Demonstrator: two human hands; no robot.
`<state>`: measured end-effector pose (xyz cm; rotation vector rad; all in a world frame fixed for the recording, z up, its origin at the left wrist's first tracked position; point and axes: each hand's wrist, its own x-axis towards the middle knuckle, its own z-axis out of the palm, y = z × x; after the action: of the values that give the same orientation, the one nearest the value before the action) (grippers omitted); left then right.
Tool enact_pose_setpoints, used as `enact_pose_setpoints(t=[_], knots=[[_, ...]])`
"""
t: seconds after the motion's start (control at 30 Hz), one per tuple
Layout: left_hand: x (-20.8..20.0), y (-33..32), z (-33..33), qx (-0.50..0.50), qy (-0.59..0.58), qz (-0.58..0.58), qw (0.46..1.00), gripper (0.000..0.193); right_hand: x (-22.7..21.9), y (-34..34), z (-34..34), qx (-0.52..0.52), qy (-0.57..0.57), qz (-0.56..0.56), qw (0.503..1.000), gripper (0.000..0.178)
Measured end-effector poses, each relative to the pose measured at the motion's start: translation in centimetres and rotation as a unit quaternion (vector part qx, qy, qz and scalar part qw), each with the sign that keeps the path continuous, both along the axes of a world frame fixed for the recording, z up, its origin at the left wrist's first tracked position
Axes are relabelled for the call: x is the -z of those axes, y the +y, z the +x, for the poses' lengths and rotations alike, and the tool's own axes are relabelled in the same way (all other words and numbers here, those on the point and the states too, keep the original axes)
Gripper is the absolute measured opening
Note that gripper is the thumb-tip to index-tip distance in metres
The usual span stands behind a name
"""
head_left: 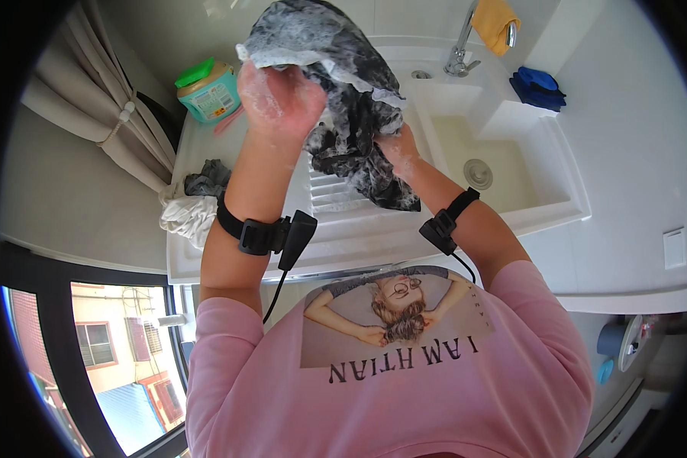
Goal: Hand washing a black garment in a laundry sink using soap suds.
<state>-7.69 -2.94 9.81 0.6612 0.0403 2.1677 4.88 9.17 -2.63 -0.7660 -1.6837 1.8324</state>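
A soapy black garment, streaked with white suds, hangs bunched between my hands over the sink unit. My left hand, wet with foam, is closed on its upper left part and holds it raised. Lower and to the right, my right hand grips the cloth at its side, fingers partly hidden by the folds. The garment's bottom folds hang over the ribbed white washboard. Black straps with small devices and cables sit round both my forearms.
Right of the washboard is a white basin with a drain, below a chrome faucet draped with a yellow cloth. A blue cloth lies beside it. On the left are a green-lidded tub, grey cloth and white cloth.
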Motion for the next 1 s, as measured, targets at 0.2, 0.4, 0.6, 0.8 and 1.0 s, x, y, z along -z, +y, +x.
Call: enact_pose_setpoints(t=[0.2, 0.4, 0.6, 0.8, 1.0], knots=[[4.1, -3.9, -1.7, -0.134, 0.037, -0.133, 0.981, 0.036, -2.6, 5.5, 1.7, -0.043, 0.241, -0.292, 0.925, 0.051], [10.1, -4.7, -1.4, -0.127, -0.006, -0.219, 0.967, 0.04, -4.5, 4.5, 0.4, -0.02, 0.322, -0.214, 0.922, 0.05], [15.2, -7.9, -2.5, -0.206, 0.206, -0.569, 0.769, 0.037, 1.8, 9.1, 4.5, -0.078, -0.057, 0.267, 0.959, 0.061], [12.3, -8.1, -0.3, -0.334, 0.638, -0.534, 0.444, 0.054, -1.3, 8.4, 7.2, -0.106, -0.179, 0.032, 0.978, 0.081], [12.2, -0.8, 5.4, -0.218, 0.794, -0.528, 0.209, 0.098, 4.4, 8.8, 0.7, -0.048, -0.26, 0.159, 0.951, 0.065]])
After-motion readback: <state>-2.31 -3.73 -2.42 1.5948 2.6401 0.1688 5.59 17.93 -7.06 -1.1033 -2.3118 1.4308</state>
